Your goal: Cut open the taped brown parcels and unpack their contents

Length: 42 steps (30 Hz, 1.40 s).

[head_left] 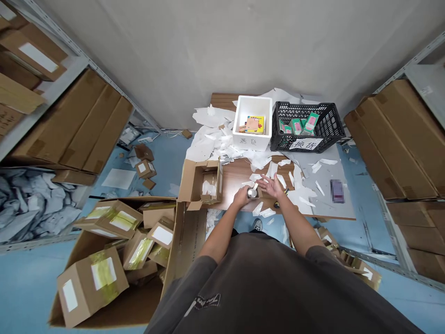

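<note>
At the table's front edge my left hand (241, 196) is closed around the side of what looks like a small brown box. A shiny silver round object (252, 192) shows at its top; its exact kind is too small to tell. My right hand (271, 186) is just to the right, fingers stretched out and palm partly turned up, near a white scrap of paper. Below the right wrist lies a yellow and black tool (277, 204), partly hidden by the arm. Left of my left hand stands an opened cardboard box (194, 183) with white paper inside.
Torn white paper (212, 144) litters the wooden table (236, 174). Behind stand a white foam box (252, 141) and a black crate (327, 139) holding green-and-pink packs. A large carton (186, 232) of taped parcels is at left. Shelves with boxes (69, 125) flank both sides.
</note>
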{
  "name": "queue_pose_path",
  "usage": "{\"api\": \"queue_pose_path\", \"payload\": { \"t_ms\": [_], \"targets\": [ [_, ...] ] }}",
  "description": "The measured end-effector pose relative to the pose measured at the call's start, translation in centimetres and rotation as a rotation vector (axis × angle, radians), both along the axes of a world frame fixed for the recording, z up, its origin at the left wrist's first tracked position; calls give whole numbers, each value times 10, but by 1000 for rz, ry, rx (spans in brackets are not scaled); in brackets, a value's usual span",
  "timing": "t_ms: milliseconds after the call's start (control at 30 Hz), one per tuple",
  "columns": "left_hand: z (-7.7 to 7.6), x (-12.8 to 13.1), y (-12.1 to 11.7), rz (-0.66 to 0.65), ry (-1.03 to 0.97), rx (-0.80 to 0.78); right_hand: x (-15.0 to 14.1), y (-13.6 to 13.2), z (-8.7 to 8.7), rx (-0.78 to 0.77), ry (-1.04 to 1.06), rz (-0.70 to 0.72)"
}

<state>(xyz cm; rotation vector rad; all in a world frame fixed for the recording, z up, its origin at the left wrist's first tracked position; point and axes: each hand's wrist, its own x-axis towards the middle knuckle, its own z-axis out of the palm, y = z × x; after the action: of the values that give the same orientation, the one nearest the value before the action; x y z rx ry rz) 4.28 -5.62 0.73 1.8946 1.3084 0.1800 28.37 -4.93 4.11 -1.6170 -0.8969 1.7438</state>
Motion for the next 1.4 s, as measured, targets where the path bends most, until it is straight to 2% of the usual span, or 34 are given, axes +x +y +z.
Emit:
{"api": "queue_pose_path", "payload": {
  "t_ms": [167, 267, 333, 400, 467, 567, 700, 833, 933, 1033, 1133, 1233, 1400],
  "targets": [
    [3, -16, 9, -66, -2, -11, -3, -7, 22, 167, 54, 38],
    [2, -16, 14, -73, -3, -26, -12, -9, 22, 291, 69, 36],
    [1, -15, 17, -78, -12, -25, -19, -10, 16, 383, -92, 96],
    [0, -15, 19, -90, -26, -19, -27, -11, 9, 470, -362, 249],
    [-1, -15, 20, -94, -37, -19, -35, -11, 5, 521, -625, 464],
    [-2, -14, 21, -87, -49, -23, -48, -9, 5, 501, -905, 741],
    [-6, -12, 22, -83, -74, -28, -72, -2, 10, 407, -1102, 927],
    [-12, -13, 26, -122, -111, -28, -90, 4, 15, 395, -1127, 1021],
    [-16, -16, 30, -132, -99, -9, -87, 8, 23, 477, -1083, 983],
    [-13, -16, 30, -104, -54, -6, -69, 11, 40, 533, -1012, 843],
    [-6, -16, 28, -85, -21, -10, -45, 10, 62, 607, -830, 649],
    [3, -14, 25, -77, -6, -12, -24, 9, 86, 598, -568, 428],
    [13, -11, 23, -15, -67, -60, -9, 13, 128, 622, -215, -4]
  ]
}}
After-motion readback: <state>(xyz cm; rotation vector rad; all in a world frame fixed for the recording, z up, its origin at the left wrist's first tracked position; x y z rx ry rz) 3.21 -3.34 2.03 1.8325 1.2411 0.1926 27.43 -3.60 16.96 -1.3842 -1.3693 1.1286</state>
